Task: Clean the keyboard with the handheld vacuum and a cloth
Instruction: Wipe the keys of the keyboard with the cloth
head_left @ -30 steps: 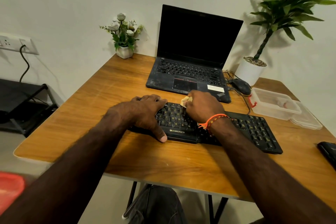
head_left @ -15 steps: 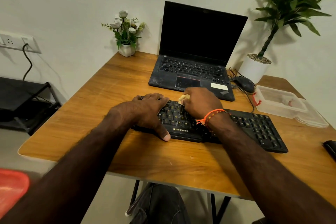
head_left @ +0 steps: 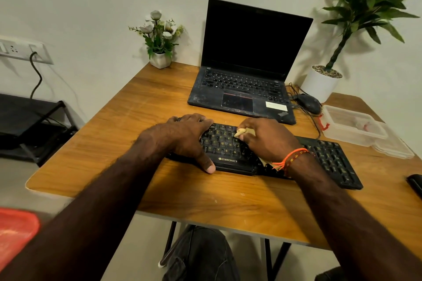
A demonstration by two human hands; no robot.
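A black keyboard lies across the wooden table, in front of the laptop. My left hand rests flat over the keyboard's left end, thumb down on its front edge. Over the middle keys, my right hand grips a small beige cloth bunched under the fingers; a corner of it also shows near the wrist. Most of the cloth is hidden under the hand. No handheld vacuum shows.
An open black laptop stands behind the keyboard. A mouse with cables, a white plant pot and a clear plastic box sit at the right. A small flower pot stands at the back. A dark object lies at the right edge.
My right hand has slid the cloth a little toward me and to the right over the keys. The left hand stays on the keyboard's left end. The camera moved slightly.
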